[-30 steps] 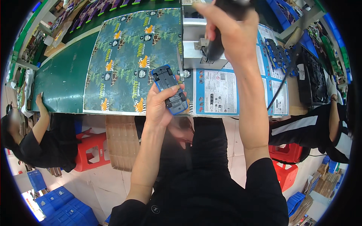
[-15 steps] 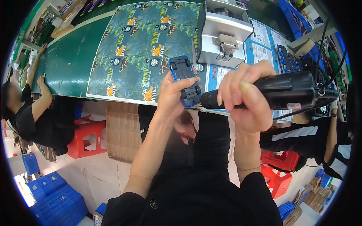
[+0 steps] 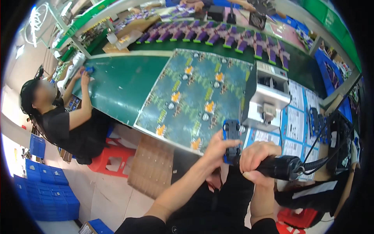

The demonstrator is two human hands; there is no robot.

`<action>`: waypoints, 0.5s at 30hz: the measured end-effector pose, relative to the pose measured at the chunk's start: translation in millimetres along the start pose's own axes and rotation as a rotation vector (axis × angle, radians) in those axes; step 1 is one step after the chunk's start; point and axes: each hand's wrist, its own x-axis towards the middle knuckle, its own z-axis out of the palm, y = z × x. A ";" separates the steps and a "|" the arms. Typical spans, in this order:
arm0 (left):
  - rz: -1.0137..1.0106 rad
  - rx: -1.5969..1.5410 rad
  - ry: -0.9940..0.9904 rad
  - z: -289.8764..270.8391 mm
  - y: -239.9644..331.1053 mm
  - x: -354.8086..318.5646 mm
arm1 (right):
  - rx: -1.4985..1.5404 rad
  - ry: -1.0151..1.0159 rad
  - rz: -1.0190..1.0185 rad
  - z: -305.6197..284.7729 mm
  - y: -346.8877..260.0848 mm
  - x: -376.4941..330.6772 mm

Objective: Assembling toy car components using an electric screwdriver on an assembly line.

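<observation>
Centrally, a small blue toy car chassis [image 3: 231, 141] of moulded plastic is gripped upright in the left hand [image 3: 216, 150], fingers closed around its lower half, just above the edge of the green workbench [image 3: 124, 84]. A black cylindrical power screwdriver [image 3: 283, 167], cord trailing right, is clasped in the fisted right hand [image 3: 256, 158], its tip touching the chassis. Stacked blue plastic crates [image 3: 46, 191] are seen on the floor, their contents indistinct.

Single head-worn fisheye view, aimed steeply down and forward over the work.

The left hand [image 3: 218, 150] and right hand [image 3: 257, 158] are seen close below centre; the green table [image 3: 120, 84] is seen beyond the grip, straight edges bent toward the rim.
</observation>
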 end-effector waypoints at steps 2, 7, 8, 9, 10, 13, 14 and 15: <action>-0.007 -0.050 -0.026 -4.8 -0.3 -3.4 | 0.019 0.020 -0.002 0.0 2.1 -1.6; -0.015 -0.064 -0.023 0.2 5.2 -5.8 | 0.063 0.035 -0.006 0.0 1.7 -2.8; -0.029 -0.071 -0.019 1.2 4.1 -7.2 | 0.062 0.038 0.002 -0.1 0.9 -5.1; -0.038 -0.075 -0.019 0.8 3.9 -6.2 | 0.059 0.045 0.008 0.2 0.6 -4.3; -0.023 -0.057 -0.023 -0.3 3.1 -3.1 | 0.053 0.047 -0.003 0.6 0.9 -2.6; 0.001 -0.015 -0.027 -5.9 5.7 3.8 | 0.044 0.067 0.011 3.7 2.3 -2.5; 0.004 -0.050 -0.052 -5.3 9.4 4.9 | 0.038 0.076 0.026 3.0 1.4 -1.8; 0.000 -0.099 -0.068 -7.3 11.0 7.8 | 0.039 0.073 0.024 3.2 0.6 -0.9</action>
